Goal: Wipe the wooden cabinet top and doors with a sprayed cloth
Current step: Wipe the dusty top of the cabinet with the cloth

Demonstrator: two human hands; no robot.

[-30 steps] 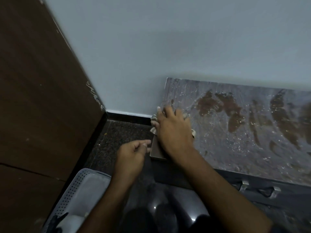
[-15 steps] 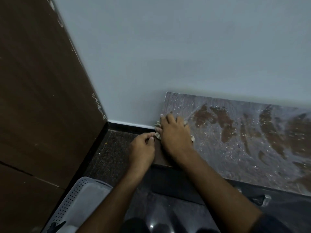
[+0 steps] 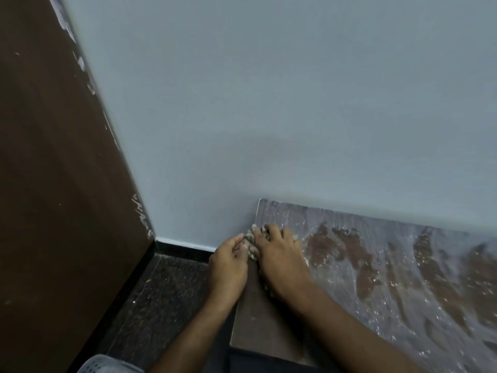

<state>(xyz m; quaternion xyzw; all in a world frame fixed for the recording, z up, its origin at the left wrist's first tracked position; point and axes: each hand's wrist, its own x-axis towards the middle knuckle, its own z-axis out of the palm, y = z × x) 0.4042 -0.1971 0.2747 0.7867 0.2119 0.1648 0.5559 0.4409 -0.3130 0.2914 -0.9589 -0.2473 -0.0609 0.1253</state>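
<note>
At the cabinet top's (image 3: 403,265) left edge, roughly 6 o'clock in frame, we're working the cloth (image 3: 251,242). Right hand (image 3: 279,259) is lying palm-down on the cloth with fingers spread, pressing it onto the wood. Left hand (image 3: 228,267) is sitting just off the edge at 9 o'clock of the right one, fingers curled and pinching the cloth's bunched overhang. The cloth is mostly hidden under the right hand; only crumpled bits are showing at the fingertips. Across the top towards 3 o'clock, wet streaks and droplets are showing, with darker brown patches between. Grey wall (image 3: 269,103) is running along the back at 12 o'clock, a brown panel (image 3: 53,184) at 9 o'clock, and a perforated basket's (image 3: 105,366) rim at 7 o'clock on the dark floor (image 3: 161,297).
</note>
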